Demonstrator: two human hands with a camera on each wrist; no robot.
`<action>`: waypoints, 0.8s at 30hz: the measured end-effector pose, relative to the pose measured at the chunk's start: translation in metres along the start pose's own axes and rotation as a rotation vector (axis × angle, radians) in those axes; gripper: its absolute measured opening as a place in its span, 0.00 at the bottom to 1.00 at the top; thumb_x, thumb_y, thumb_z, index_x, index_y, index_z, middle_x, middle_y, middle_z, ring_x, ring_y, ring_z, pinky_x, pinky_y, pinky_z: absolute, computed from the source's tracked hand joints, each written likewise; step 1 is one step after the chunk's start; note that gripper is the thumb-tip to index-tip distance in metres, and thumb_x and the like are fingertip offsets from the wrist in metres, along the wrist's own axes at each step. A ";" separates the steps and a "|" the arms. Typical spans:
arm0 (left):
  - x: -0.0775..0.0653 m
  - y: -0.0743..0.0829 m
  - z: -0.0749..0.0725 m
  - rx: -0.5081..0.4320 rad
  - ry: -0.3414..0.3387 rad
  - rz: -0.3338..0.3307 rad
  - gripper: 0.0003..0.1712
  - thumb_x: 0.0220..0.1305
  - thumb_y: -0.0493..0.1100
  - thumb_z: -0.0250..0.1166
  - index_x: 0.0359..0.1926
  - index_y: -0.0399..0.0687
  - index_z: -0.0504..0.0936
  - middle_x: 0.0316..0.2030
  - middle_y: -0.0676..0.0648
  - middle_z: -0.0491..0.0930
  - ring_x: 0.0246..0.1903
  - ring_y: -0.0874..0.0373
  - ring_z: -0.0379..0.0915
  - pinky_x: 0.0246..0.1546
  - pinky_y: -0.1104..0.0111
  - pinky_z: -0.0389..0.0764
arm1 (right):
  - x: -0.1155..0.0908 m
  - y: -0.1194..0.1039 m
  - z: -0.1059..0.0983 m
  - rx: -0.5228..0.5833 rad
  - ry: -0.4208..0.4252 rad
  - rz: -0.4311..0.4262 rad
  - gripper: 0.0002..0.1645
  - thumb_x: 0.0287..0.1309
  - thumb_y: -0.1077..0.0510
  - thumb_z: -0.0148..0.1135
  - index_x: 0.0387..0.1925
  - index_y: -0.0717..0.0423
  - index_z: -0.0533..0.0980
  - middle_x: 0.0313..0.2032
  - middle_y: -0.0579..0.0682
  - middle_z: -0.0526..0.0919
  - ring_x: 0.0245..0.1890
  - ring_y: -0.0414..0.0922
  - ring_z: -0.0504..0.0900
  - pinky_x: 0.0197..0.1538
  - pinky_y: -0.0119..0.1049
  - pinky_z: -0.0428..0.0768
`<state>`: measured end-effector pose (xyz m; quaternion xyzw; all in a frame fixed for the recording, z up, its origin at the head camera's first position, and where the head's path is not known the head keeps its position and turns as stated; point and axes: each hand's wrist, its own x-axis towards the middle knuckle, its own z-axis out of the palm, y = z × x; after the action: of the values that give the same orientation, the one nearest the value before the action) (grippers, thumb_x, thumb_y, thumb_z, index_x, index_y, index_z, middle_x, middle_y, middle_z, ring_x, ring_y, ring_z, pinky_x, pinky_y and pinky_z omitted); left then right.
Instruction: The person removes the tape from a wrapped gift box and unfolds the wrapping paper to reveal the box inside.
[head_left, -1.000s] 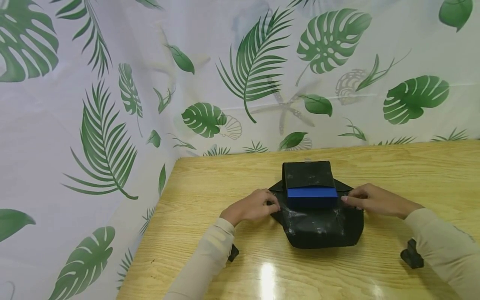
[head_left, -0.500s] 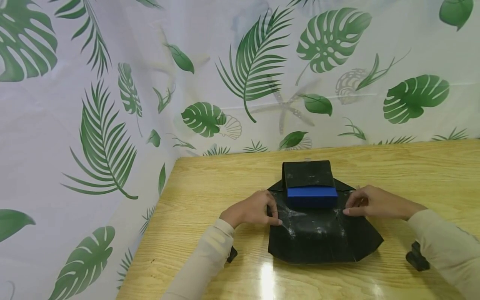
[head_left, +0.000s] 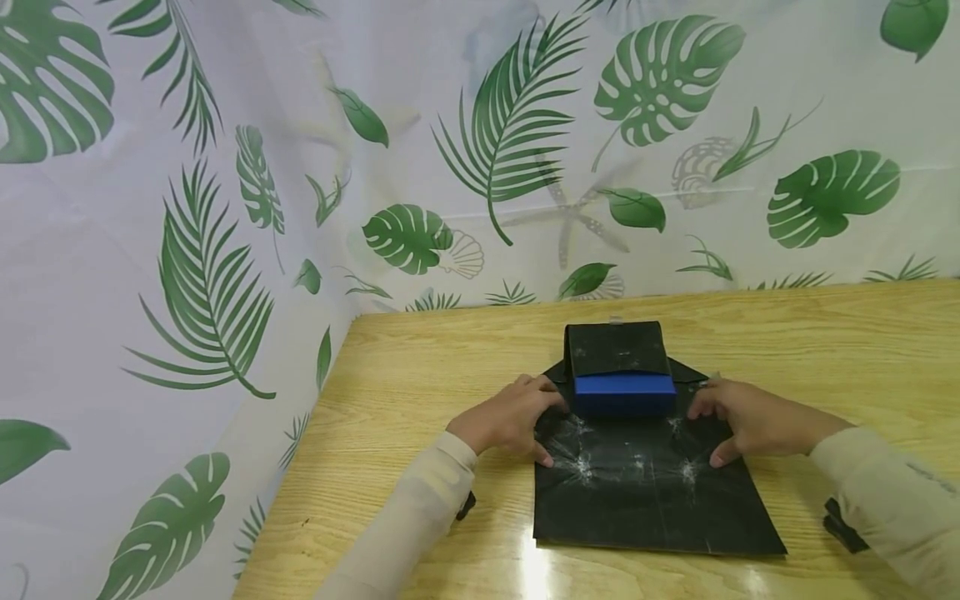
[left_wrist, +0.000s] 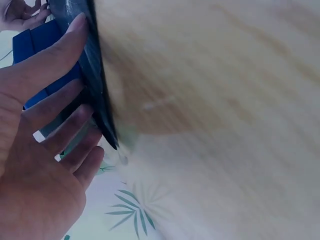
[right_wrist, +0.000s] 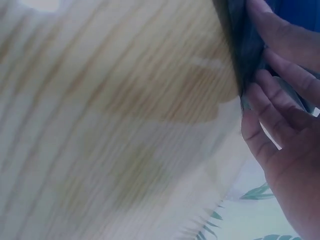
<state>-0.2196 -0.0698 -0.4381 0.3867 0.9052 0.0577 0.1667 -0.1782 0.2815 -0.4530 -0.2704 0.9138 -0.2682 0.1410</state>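
- Wooden table point(head_left: 420, 367): its near and right edges are cut off in the head view; both wrist views show it only as blurred grain.
- Leaf-print curtain point(head_left: 225, 208): hangs behind and to the left of the table.
- Black sheet point(head_left: 652, 500): lies flat on the table at centre. Its far end is folded up over the blue box point(head_left: 625, 393), which hides the sheet beneath it. Crease marks show pale.
- Blue box: sits on the sheet's far half; only its front face and part of its top are visible.
- Left hand point(head_left: 510, 419): palm down, fingers spread and straight, pressing the sheet's left edge beside the box; gripping nothing.
- Right hand point(head_left: 738, 419): mirrored pose on the sheet's right edge, fingers extended and flat; no clamping.
- Black wrist mounts: partly hidden under both sleeves.
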 end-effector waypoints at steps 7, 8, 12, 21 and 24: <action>0.016 0.004 -0.005 0.003 -0.078 -0.029 0.53 0.49 0.56 0.82 0.73 0.46 0.69 0.74 0.44 0.60 0.72 0.48 0.56 0.70 0.63 0.65 | 0.009 -0.002 -0.001 -0.020 0.005 0.004 0.39 0.39 0.49 0.86 0.51 0.64 0.79 0.51 0.60 0.76 0.51 0.62 0.77 0.51 0.58 0.79; 0.018 0.004 -0.005 -0.002 -0.087 -0.036 0.55 0.49 0.56 0.82 0.74 0.46 0.68 0.74 0.44 0.59 0.73 0.48 0.55 0.71 0.62 0.64 | 0.009 -0.002 -0.001 -0.022 0.008 0.013 0.40 0.39 0.49 0.86 0.52 0.63 0.79 0.52 0.61 0.75 0.53 0.64 0.76 0.52 0.60 0.78; 0.020 0.003 -0.004 -0.018 -0.109 -0.060 0.59 0.48 0.57 0.82 0.76 0.45 0.63 0.76 0.43 0.55 0.75 0.47 0.51 0.73 0.60 0.61 | 0.011 -0.001 -0.002 -0.037 0.014 0.027 0.42 0.38 0.48 0.86 0.53 0.63 0.78 0.55 0.66 0.73 0.57 0.70 0.73 0.54 0.64 0.76; 0.019 -0.001 -0.004 -0.084 -0.123 -0.084 0.62 0.50 0.56 0.82 0.78 0.44 0.58 0.79 0.43 0.49 0.78 0.48 0.44 0.75 0.59 0.54 | 0.011 0.001 -0.002 -0.065 0.019 0.048 0.45 0.38 0.46 0.86 0.55 0.65 0.77 0.60 0.71 0.69 0.60 0.74 0.69 0.56 0.67 0.73; 0.017 -0.001 -0.004 -0.125 -0.132 -0.103 0.62 0.50 0.55 0.82 0.79 0.45 0.56 0.79 0.44 0.48 0.78 0.48 0.43 0.75 0.58 0.54 | 0.010 0.002 0.000 -0.068 0.019 0.054 0.45 0.39 0.46 0.86 0.56 0.65 0.77 0.60 0.72 0.69 0.60 0.74 0.68 0.56 0.67 0.73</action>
<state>-0.2324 -0.0584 -0.4386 0.3315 0.9055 0.0800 0.2524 -0.1876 0.2769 -0.4547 -0.2476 0.9308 -0.2355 0.1301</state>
